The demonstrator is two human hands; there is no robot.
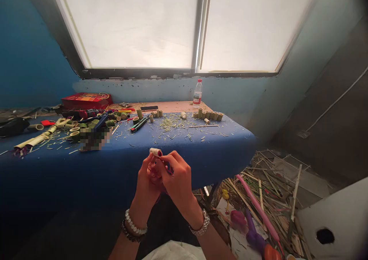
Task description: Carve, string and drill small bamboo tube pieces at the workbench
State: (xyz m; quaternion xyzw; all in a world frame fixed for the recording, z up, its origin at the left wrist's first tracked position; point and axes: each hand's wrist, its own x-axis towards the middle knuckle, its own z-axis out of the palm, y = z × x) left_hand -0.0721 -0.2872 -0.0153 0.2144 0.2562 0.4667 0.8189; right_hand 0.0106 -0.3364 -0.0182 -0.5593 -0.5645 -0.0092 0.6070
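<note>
A small pale bamboo tube (155, 152) with dark red at its right end is held up in front of the table's near edge. My left hand (147, 181) grips it from the left and below, fingers closed. Against the tube's right end, the fingers of my right hand (177, 175) are pinched together. Something reddish shows between the two hands, too small to make out. Beyond them on the blue table cover (138, 147) lie green shavings (170, 122), green-handled pliers (139, 124) and short bamboo pieces (215, 116).
A plastic bottle (197, 94) stands at the back of the table. A red box (86, 100), tools and bamboo tubes crowd the left side. Bamboo strips (270, 183), a long pink balloon (257, 206) and a white panel (339, 218) are at the lower right.
</note>
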